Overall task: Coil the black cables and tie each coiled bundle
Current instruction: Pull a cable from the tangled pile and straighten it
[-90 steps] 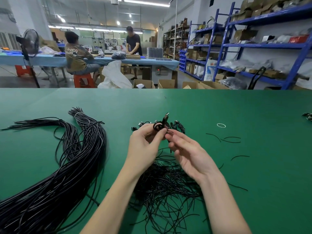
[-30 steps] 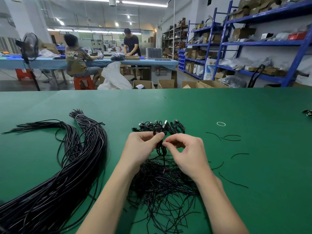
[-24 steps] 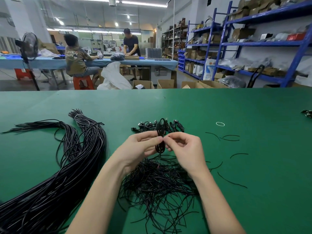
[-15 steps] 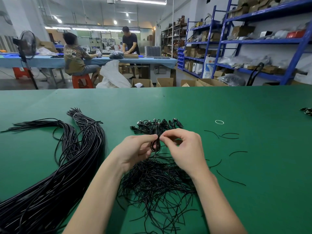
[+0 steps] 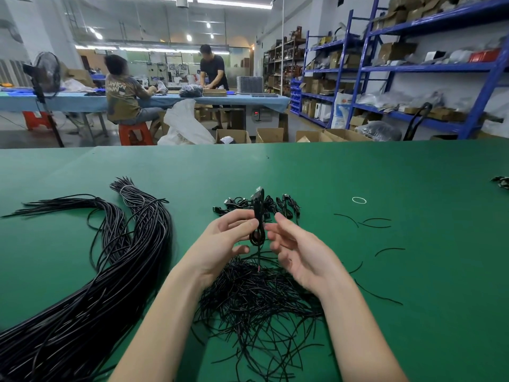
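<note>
My left hand (image 5: 223, 241) pinches a small coiled black cable (image 5: 257, 216) between thumb and fingers, held upright above the green table (image 5: 385, 175), its plug end pointing up. My right hand (image 5: 300, 249) is just right of the coil, palm turned inward, fingers relaxed; its fingertips look a little apart from the cable. A thin tie end hangs down below the coil. Under both hands lies a heap of thin black tie wires (image 5: 256, 304). Behind the coil sits a small pile of tied bundles (image 5: 275, 206). A thick sheaf of long black cables (image 5: 91, 285) lies at the left.
Loose tie wires (image 5: 369, 223) are scattered to the right, with a white rubber band (image 5: 359, 200) beyond them. Another cable bit (image 5: 501, 183) lies at the far right edge. Past the table, two people work at a blue bench, with blue shelves on the right.
My right hand has let go of the coil and opened, moving slightly right and down. My left hand has raised the coiled cable upright.
</note>
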Motion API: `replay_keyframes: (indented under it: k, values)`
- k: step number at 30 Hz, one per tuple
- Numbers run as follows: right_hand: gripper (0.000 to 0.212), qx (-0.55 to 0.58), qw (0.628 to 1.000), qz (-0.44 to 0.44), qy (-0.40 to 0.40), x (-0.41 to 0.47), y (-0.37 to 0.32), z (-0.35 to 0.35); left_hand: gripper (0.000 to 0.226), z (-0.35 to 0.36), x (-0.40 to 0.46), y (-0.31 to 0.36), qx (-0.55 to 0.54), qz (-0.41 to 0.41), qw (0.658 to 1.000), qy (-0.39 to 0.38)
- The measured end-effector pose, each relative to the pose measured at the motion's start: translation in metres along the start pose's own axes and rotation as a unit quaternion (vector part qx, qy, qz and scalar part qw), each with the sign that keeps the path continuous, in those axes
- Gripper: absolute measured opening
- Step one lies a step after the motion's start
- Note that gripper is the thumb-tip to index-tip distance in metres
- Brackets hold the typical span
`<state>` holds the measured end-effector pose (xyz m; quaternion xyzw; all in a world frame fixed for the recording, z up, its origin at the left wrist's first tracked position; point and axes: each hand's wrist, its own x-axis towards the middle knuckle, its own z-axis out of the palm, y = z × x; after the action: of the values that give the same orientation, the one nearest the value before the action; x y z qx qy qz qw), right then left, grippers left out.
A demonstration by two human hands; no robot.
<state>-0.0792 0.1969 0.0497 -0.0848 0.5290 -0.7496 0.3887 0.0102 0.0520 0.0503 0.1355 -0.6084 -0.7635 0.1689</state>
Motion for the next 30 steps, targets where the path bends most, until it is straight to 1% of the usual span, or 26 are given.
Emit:
replay_keyframes:
  k: [5, 7, 11, 15, 19, 24, 27, 30]
  values:
    - [0.018, 0.022, 0.999, 0.028, -0.015, 0.0013, -0.0037, -0.0023, 0.013, -0.0014, 0.0003, -0.0005, 0.041, 0.023, 0.999, -0.012]
    - [0.019, 0.038, 0.998, 0.037, -0.027, 0.0018, -0.0039, -0.0025, 0.019, -0.0007, 0.0004, -0.0016, 0.05, 0.034, 0.998, -0.011]
    - [0.021, 0.107, 0.99, 0.074, -0.057, -0.0001, 0.0015, -0.0012, 0.04, -0.0022, -0.0007, 0.0001, 0.051, 0.049, 0.997, -0.022]
    - [0.019, 0.107, 0.99, 0.075, -0.059, -0.0003, 0.0048, -0.0007, 0.031, -0.0044, -0.002, -0.0017, 0.03, 0.05, 0.998, -0.032]
    - [0.014, 0.09, 0.993, 0.06, -0.049, -0.0012, 0.0034, -0.0015, 0.037, -0.004, -0.0019, -0.0025, 0.018, 0.036, 0.998, -0.04]
    - [0.009, 0.005, 0.998, 0.028, -0.047, -0.0037, -0.0003, -0.0012, 0.033, -0.0047, -0.0036, 0.0008, 0.016, 0.009, 0.999, -0.043]
    - [0.01, 0.02, 0.997, 0.047, -0.06, -0.0047, -0.0004, -0.0034, 0.034, -0.0072, -0.0054, 0.0019, 0.028, 0.008, 0.998, -0.058]
    - [0.014, 0.043, 0.995, 0.064, -0.057, -0.0035, 0.0035, -0.0055, 0.031, -0.0081, -0.0066, 0.0006, 0.044, 0.013, 0.997, -0.064]
